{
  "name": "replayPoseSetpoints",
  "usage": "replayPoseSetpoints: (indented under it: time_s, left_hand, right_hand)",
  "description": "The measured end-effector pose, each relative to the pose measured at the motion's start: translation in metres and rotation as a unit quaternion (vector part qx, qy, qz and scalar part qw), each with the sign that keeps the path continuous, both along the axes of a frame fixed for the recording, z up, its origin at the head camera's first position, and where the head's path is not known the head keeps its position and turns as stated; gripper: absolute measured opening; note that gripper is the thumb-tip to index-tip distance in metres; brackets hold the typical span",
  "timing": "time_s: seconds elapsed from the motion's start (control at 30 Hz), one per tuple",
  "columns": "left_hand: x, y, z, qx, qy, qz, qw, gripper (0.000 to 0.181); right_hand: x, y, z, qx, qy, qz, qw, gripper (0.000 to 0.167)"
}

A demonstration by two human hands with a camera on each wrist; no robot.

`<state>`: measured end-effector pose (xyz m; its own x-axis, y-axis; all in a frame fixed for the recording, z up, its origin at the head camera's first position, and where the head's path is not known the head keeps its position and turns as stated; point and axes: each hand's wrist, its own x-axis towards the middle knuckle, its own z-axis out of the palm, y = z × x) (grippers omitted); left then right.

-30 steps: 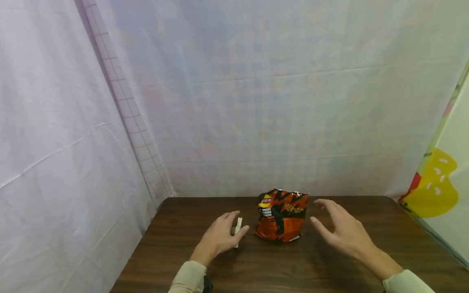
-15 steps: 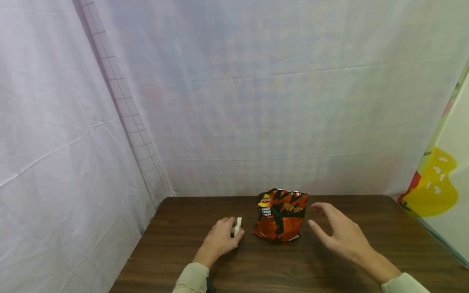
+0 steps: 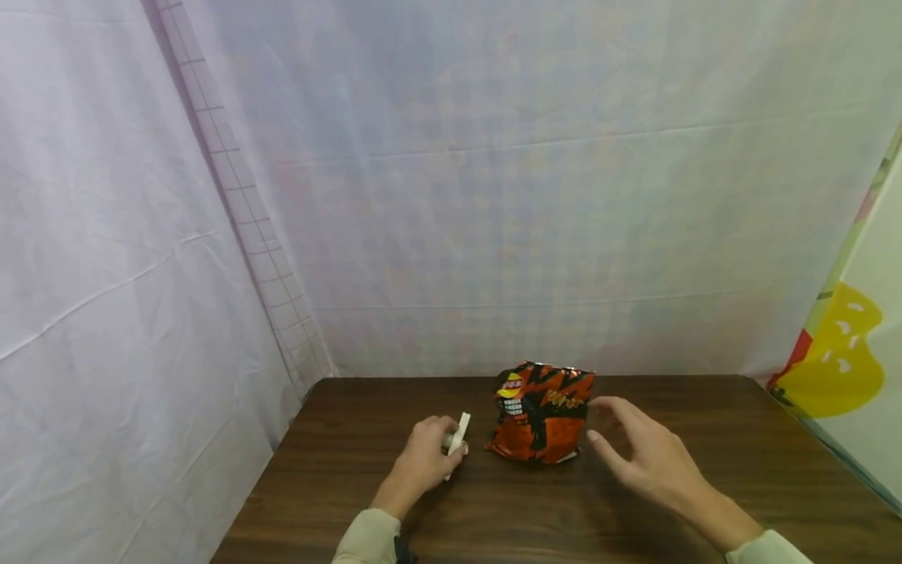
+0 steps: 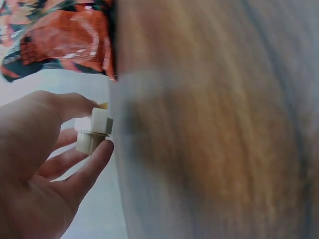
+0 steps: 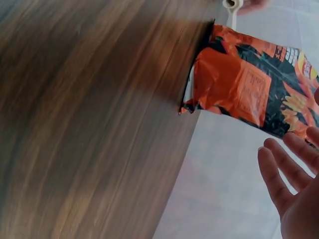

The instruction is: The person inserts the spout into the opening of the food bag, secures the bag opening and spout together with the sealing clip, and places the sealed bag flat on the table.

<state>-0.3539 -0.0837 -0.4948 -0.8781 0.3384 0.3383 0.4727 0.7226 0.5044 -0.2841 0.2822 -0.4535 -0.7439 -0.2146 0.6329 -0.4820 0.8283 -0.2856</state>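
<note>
Shifted left, my right hand [image 3: 654,454] gapes, seemingly to suit the bag [image 3: 546,415]; my left hand [image 3: 420,460] pinches a white piece [image 3: 460,433].

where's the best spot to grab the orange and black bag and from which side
Probably its right edge, around mid-height, coming in from the right. The bag stands upright on the table with its broad face toward the person, so thumb in front and fingers behind should suit. The right hand is at that edge, thumb and fingers apart.
</note>
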Motion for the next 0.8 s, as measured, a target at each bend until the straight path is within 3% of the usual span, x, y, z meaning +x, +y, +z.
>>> replayPoseSetpoints:
  time_s: [0.17,0.3,0.5,0.67,0.8]
  left_hand:
    - [0.012,-0.004,0.011,0.063,-0.001,-0.027,0.9976,0.036]
    - [0.021,-0.007,0.018,0.084,0.006,-0.062,0.9945,0.034]
    - [0.034,-0.009,0.025,0.061,0.031,-0.111,0.9914,0.033]
    - [0.047,-0.003,0.035,0.053,0.053,-0.169,0.9826,0.037]
    - [0.055,0.004,0.044,0.057,0.040,-0.202,0.9769,0.037]
  right_hand:
    - [0.003,-0.005,0.000,-0.003,0.001,0.020,0.9998,0.040]
    - [0.005,-0.008,-0.002,-0.006,0.005,0.032,0.9994,0.039]
    - [0.008,-0.016,-0.005,-0.017,0.001,0.056,0.9983,0.040]
    - [0.010,-0.022,-0.007,-0.027,-0.004,0.075,0.9968,0.045]
    - [0.010,-0.027,-0.009,-0.030,-0.001,0.088,0.9957,0.047]
